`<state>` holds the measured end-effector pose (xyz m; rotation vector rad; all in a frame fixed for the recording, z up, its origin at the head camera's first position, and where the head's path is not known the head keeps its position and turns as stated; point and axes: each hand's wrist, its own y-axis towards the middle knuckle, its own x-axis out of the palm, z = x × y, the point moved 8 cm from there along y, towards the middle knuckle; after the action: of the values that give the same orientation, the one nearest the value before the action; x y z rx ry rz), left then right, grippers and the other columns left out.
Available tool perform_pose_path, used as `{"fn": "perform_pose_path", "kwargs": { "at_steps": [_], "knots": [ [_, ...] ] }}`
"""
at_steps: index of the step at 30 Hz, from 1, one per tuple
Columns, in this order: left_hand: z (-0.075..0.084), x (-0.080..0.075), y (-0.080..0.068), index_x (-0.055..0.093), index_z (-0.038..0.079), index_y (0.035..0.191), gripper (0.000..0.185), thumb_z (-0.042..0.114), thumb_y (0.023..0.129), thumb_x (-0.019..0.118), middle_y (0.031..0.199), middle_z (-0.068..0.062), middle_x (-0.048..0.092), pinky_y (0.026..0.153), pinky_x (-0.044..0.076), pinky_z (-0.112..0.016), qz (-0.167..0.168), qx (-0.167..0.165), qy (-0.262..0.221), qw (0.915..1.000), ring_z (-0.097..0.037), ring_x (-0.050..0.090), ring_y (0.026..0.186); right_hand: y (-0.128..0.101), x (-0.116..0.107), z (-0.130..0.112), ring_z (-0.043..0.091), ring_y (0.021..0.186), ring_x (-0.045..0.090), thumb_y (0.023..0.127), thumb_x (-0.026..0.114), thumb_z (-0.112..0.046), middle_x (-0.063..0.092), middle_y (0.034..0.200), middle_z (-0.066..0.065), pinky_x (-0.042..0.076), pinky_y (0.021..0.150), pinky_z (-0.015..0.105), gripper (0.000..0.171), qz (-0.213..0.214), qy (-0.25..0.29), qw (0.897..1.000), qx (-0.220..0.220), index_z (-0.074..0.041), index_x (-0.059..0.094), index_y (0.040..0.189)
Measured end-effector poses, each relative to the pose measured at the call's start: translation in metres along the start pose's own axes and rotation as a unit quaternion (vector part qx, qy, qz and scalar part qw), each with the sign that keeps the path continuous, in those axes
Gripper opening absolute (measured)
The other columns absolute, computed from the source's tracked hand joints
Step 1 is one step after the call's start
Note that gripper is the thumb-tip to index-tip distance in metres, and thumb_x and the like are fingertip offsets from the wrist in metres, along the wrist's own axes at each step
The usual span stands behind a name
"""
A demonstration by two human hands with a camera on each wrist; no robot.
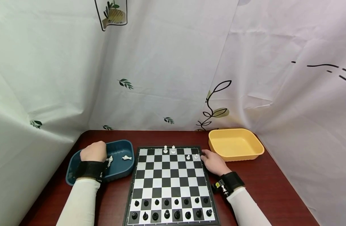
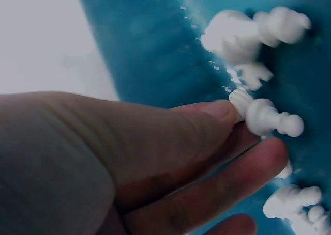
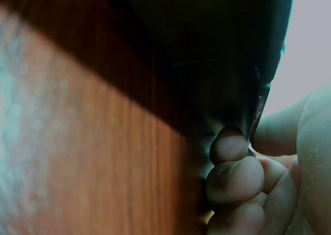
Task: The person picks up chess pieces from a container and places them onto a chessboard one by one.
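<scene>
My left hand (image 1: pixel 93 152) reaches down into the blue tray (image 1: pixel 120 172). In the left wrist view, its thumb and forefinger pinch a white chess pawn (image 2: pixel 264 117) by the base, among other white pieces. To the right, my right hand (image 1: pixel 215 163) grips the far right edge of the chessboard (image 1: pixel 161 182), the thumb on top and the fingers curled at the side. A white king-row piece (image 1: pixel 165 150) and another beside it stand on the far row. Two white pawns (image 1: pixel 188 157) are at the far right. Black pieces (image 1: pixel 167 214) fill the two near rows.
A yellow tray (image 1: pixel 236 157) sits at the back right of the dark red table (image 1: pixel 263 185), just beyond my right hand. One white piece (image 1: pixel 126 158) lies on its side in the blue tray. A pale patterned curtain (image 1: pixel 161 62) hangs behind the table.
</scene>
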<state>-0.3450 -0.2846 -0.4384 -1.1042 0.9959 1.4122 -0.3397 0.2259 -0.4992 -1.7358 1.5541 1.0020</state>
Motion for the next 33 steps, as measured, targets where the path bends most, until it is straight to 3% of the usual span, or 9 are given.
{"fn": "perform_pose_path", "kwargs": {
  "at_steps": [5, 12, 17, 19, 22, 28, 33],
  "knots": [
    [0.008, -0.007, -0.002, 0.070, 0.007, 0.073, 0.029, -0.001, 0.100, 0.065, 0.065, -0.013, 0.058, 0.057, 0.053, -0.053, 0.012, 0.015, -0.006, 0.9998, -0.033, 0.060, 0.064, 0.000, 0.000, -0.001, 0.045, 0.131, 0.067, 0.112, 0.056, -0.019, 0.069, 0.142, 0.028, 0.050, 0.112, 0.063, 0.045, -0.003, 0.003, 1.000, 0.004, 0.009, 0.063, 0.147],
    [0.023, -0.013, -0.005, 0.056, 0.012, 0.061, 0.043, -0.003, 0.099, 0.066, 0.060, -0.003, 0.036, 0.054, 0.042, -0.042, 0.043, 0.053, -0.025, 0.9973, -0.027, 0.047, 0.056, 0.001, 0.001, 0.000, 0.043, 0.133, 0.066, 0.113, 0.056, -0.018, 0.069, 0.144, 0.026, 0.049, 0.113, 0.061, 0.044, -0.010, -0.002, 1.000, 0.013, 0.008, 0.062, 0.149],
    [0.033, -0.020, -0.009, 0.064, 0.010, 0.068, 0.031, -0.004, 0.095, 0.070, 0.063, -0.005, 0.048, 0.054, 0.045, -0.043, 0.062, 0.084, -0.038, 0.9938, -0.027, 0.051, 0.060, 0.000, 0.000, -0.001, 0.043, 0.132, 0.067, 0.113, 0.057, -0.018, 0.069, 0.143, 0.026, 0.050, 0.112, 0.061, 0.044, -0.008, -0.003, 1.000, 0.010, 0.008, 0.062, 0.148],
    [0.038, -0.023, -0.010, 0.062, 0.010, 0.068, 0.032, -0.005, 0.094, 0.070, 0.063, -0.004, 0.046, 0.053, 0.042, -0.041, 0.069, 0.098, -0.044, 0.9918, -0.026, 0.047, 0.060, 0.000, 0.000, -0.002, 0.043, 0.131, 0.067, 0.112, 0.057, -0.018, 0.069, 0.142, 0.026, 0.051, 0.111, 0.061, 0.044, -0.008, -0.005, 1.000, 0.008, 0.008, 0.063, 0.147],
    [0.046, -0.029, -0.013, 0.069, 0.007, 0.074, 0.024, -0.006, 0.094, 0.072, 0.069, -0.007, 0.057, 0.054, 0.048, -0.044, 0.076, 0.123, -0.047, 0.9884, -0.026, 0.051, 0.063, 0.000, 0.001, -0.002, 0.043, 0.131, 0.067, 0.113, 0.056, -0.017, 0.069, 0.142, 0.026, 0.050, 0.111, 0.061, 0.044, -0.008, -0.004, 1.000, 0.007, 0.009, 0.063, 0.147],
    [0.059, -0.034, -0.017, 0.071, 0.006, 0.078, 0.021, -0.006, 0.095, 0.072, 0.072, -0.008, 0.058, 0.055, 0.045, -0.043, 0.093, 0.153, -0.041, 0.9829, -0.026, 0.051, 0.064, 0.001, 0.003, 0.000, 0.043, 0.130, 0.067, 0.112, 0.056, -0.017, 0.070, 0.141, 0.026, 0.050, 0.111, 0.061, 0.044, -0.008, -0.003, 1.000, 0.004, 0.008, 0.063, 0.147],
    [0.072, -0.036, -0.020, 0.081, -0.001, 0.094, 0.006, -0.004, 0.094, 0.076, 0.088, -0.016, 0.073, 0.067, 0.061, -0.054, 0.111, 0.170, -0.033, 0.9787, -0.031, 0.066, 0.076, 0.002, 0.002, 0.001, 0.043, 0.130, 0.068, 0.112, 0.057, -0.018, 0.070, 0.141, 0.025, 0.051, 0.111, 0.061, 0.044, -0.005, -0.005, 1.000, 0.004, 0.008, 0.063, 0.147]
  ]
}}
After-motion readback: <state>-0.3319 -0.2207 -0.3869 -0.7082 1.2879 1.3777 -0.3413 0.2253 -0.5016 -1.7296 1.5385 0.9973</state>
